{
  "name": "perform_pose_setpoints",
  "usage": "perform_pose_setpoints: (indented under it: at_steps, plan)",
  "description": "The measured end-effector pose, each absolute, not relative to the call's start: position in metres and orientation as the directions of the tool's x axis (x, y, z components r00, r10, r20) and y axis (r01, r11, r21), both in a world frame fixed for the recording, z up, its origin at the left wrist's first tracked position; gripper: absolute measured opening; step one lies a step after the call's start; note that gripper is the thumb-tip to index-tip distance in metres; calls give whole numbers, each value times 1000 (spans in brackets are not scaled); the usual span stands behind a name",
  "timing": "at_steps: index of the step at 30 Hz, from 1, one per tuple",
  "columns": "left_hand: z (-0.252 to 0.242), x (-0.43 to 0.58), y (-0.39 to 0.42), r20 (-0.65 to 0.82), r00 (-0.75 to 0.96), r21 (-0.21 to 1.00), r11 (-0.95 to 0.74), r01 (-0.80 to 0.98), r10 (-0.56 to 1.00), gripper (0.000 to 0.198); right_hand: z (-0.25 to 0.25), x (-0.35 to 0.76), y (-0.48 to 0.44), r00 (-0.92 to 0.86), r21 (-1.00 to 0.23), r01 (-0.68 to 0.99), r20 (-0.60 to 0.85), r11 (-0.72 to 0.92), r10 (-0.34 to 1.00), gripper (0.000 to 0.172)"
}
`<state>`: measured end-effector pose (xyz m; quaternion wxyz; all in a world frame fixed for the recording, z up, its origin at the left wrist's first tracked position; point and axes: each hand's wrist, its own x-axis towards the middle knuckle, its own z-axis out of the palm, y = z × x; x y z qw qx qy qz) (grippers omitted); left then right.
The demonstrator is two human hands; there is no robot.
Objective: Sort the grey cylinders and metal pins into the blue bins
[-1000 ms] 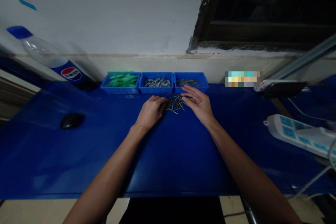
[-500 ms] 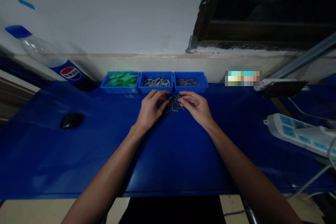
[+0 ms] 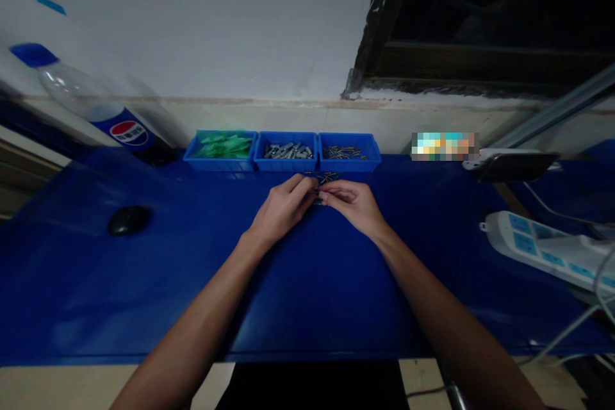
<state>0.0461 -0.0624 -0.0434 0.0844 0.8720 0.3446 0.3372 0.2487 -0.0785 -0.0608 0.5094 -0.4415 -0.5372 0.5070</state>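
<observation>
My left hand and my right hand meet at the fingertips over the middle of the blue table. Fingers of both hands are pinched together; whatever lies between them is too small and covered to make out. Just behind the fingertips lies a loose heap of thin metal screws, partly hidden by the hands. Beyond it, a blue bin of similar screws stands at the right of a row. The middle bin holds grey metal sleeves, and the left one green plastic pieces.
A cola bottle leans at the back left, with a black computer mouse in front of it. On the right are a dark phone and a white power strip with cables. A wall runs behind the bins.
Both hands have come together from either side of the heap and slightly toward me. Their fingertips now meet, and the front part of the screw heap is covered.
</observation>
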Motion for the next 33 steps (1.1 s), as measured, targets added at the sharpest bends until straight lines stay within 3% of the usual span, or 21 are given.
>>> perform_pose_setpoints:
  at_steps: [4, 8, 13, 18, 27, 33]
  plan:
    - [-42, 44, -59, 489, 524, 396, -712, 580, 698, 18, -56, 254, -75, 17, -988, 44, 149, 148, 989, 28]
    - [-45, 37, -53, 357, 614, 339, -710, 617, 704, 23, -50, 263, -67, 130, -972, 62, 232, 225, 964, 34]
    - [-52, 33, -48, 304, 646, 368, -712, 598, 700, 9, -53, 268, -65, 123, -971, 88, 234, 224, 965, 41]
    - [-52, 34, -48, 292, 622, 385, -685, 619, 726, 14, -55, 265, -70, 96, -976, 99, 204, 195, 974, 35]
    - [-54, 37, -48, 365, 612, 280, -710, 646, 701, 23, -53, 263, -73, 93, -977, 77, 205, 198, 974, 34]
    - [-56, 38, -48, 469, 541, 296, -701, 649, 699, 17, -56, 265, -73, 77, -973, 97, 216, 208, 973, 31]
